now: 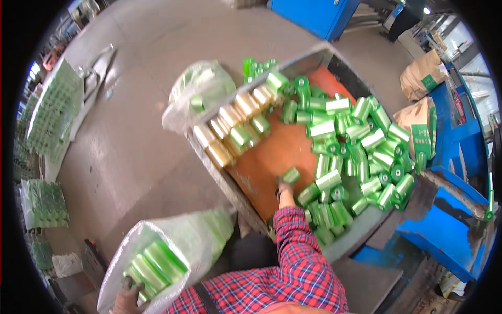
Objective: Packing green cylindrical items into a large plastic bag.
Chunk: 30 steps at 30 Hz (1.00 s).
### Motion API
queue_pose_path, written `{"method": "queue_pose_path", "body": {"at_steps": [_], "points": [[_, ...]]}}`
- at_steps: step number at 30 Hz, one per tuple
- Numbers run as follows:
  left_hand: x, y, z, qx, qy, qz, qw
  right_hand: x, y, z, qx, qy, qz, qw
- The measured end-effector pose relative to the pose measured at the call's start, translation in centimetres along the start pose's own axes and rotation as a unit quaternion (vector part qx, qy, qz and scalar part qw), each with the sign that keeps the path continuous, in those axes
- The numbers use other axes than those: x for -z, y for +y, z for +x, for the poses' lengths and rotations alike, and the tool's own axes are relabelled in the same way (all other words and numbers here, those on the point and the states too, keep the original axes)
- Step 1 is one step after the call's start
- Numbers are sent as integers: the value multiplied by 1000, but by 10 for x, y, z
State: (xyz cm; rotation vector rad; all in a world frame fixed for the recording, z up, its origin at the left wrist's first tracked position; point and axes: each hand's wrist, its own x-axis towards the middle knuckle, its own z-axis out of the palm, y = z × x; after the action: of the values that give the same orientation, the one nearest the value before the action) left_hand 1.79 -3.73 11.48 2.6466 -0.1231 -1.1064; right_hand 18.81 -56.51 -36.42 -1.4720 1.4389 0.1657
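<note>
Green roll (291,175) pinched in your right hand (284,186) above orange tray (266,162), lifted free of heap (355,152). Left hand (127,299) grips clear bag (157,261) from below, mouth gaping toward tray, rolls already stacked inside.

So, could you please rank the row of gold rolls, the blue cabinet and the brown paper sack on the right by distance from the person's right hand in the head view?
From the right hand, on a green roll in the tray:
1. Row of gold rolls, up and to the left, along the tray's edge.
2. Brown paper sack, far upper right on the floor.
3. Blue cabinet, at the top, beyond the tray.
</note>
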Motion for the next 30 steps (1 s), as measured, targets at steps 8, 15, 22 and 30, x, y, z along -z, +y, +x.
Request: {"method": "queue_pose_path", "body": {"at_steps": [8,15,22,30], "points": [[-5,5,1,72,-6,38,997,67,-26,-129,-201,-323,383,842],[-20,-21,17,-48,-11,171,984,172,-35,-267,81,-533,422,729],[22,57,-42,-289,-73,-69,952,228,-122,-406,309,-620,359,625],[-20,33,14,-236,149,385,880,108,-124,-610,765,-443,-331,329]]}}
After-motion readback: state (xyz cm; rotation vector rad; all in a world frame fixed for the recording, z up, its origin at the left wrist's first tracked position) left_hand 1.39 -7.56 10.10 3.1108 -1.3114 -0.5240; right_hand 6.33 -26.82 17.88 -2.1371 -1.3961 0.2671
